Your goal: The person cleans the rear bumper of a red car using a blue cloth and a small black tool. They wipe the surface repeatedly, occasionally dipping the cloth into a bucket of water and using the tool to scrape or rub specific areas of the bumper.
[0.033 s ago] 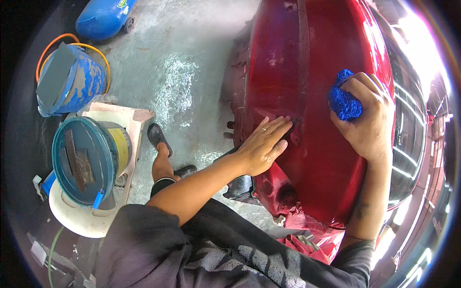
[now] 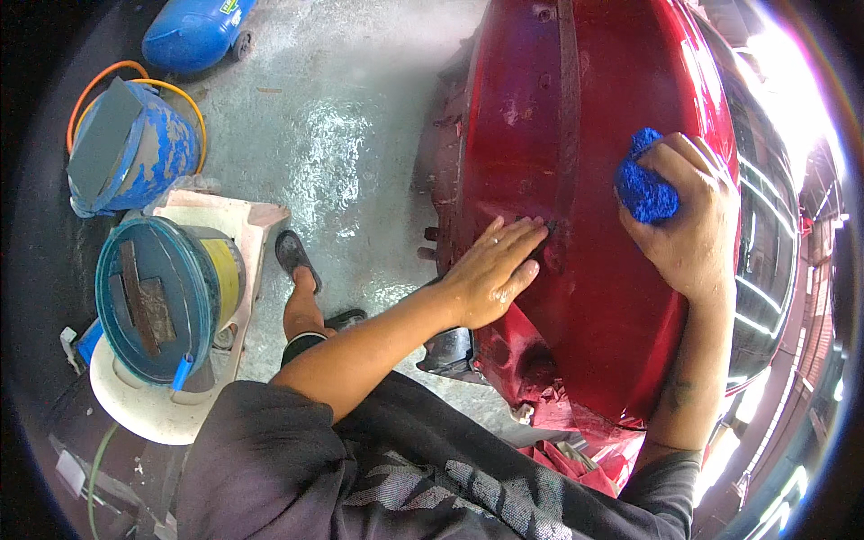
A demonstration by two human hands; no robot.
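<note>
My left hand (image 2: 493, 277) lies flat on the red car body panel (image 2: 612, 288), fingers stretched out and pointing up and to the right. A small dark patch shows at its fingertips; whether something is under the fingers I cannot tell. My right hand (image 2: 688, 216) grips a bunched blue fuzzy cloth (image 2: 646, 184) over the far right side of the panel, close to the dark rear window glass (image 2: 765, 225). The panel looks wet and shiny, with dull, scuffed patches near its left edge and lower corner.
On the left, a white plastic chair (image 2: 144, 418) bears a teal bucket (image 2: 106, 297) of dark water with a wooden block (image 2: 144, 306) in it. Behind stands a paint-stained blue bucket (image 2: 175, 144) beside an orange hose (image 2: 99, 76). A blue air tank (image 2: 189, 40) lies farther off on the wet floor.
Hardly anything differs. Both hands keep their places on the panel, and the view has shifted very slightly.
</note>
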